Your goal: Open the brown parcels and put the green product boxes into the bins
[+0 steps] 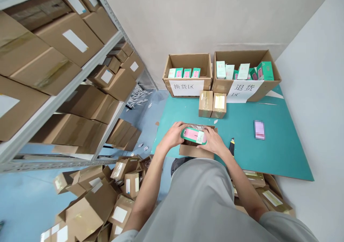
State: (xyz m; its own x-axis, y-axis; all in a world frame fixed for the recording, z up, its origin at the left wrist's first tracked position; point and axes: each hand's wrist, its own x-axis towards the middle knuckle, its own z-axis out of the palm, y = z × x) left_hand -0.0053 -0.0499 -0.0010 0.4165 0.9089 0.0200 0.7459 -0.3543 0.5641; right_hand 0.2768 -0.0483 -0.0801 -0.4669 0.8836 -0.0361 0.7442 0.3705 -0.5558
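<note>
Both my hands hold a small green product box (194, 134) with a pink front and a white label at its right end. My left hand (175, 133) grips its left end, and my right hand (213, 141) grips the right end. Just beneath it lies an opened cardboard box (196, 151), with clear plastic wrap (194, 126) showing at its far edge. A black and yellow box cutter (232, 146) rests on the green table to the right of my right hand.
Two small taped cartons (205, 104) stand in front of two large open boxes, a left one (167, 82) and a right one (274, 75), both holding product boxes. A phone-like object (259, 129) lies right on the table (282, 156). Shelves (107, 122) and discarded cartons (88, 206) fill the left.
</note>
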